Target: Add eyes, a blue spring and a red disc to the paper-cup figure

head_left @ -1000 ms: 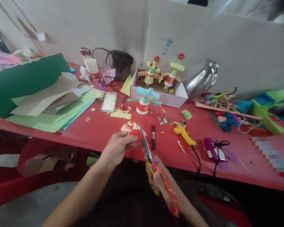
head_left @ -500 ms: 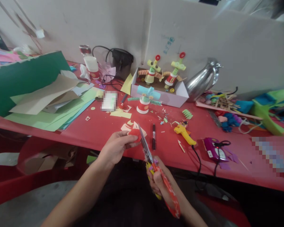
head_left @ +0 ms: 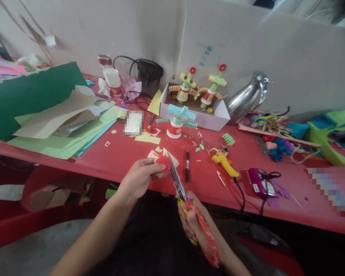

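Observation:
A small round red disc (head_left: 163, 164) is pinched between the thumb and fingers of my left hand (head_left: 139, 176). My right hand (head_left: 194, 218) is wrapped round a pair of scissors (head_left: 178, 184) with red and yellow handles. Their blades point up and away from me, beside the disc's right edge; whether they touch it I cannot tell. Pale paper scraps (head_left: 171, 156) lie on the table just beyond the disc. Past them stands a paper-cup figure (head_left: 174, 130) with a light-blue tube head and folded green arms. A black marker (head_left: 188, 166) lies right of the blades.
On the red table (head_left: 100, 153) a yellow glue gun (head_left: 225, 164) lies at right, its cord running over the front edge near a purple box (head_left: 261, 183). A white box (head_left: 195, 119) holds two similar figures. A steel jug (head_left: 247, 97) and paper sheets (head_left: 66, 138) flank it.
The view has shifted slightly, so the table things appear a little further right. My hands, the red disc and the scissors hold nearly the same position.

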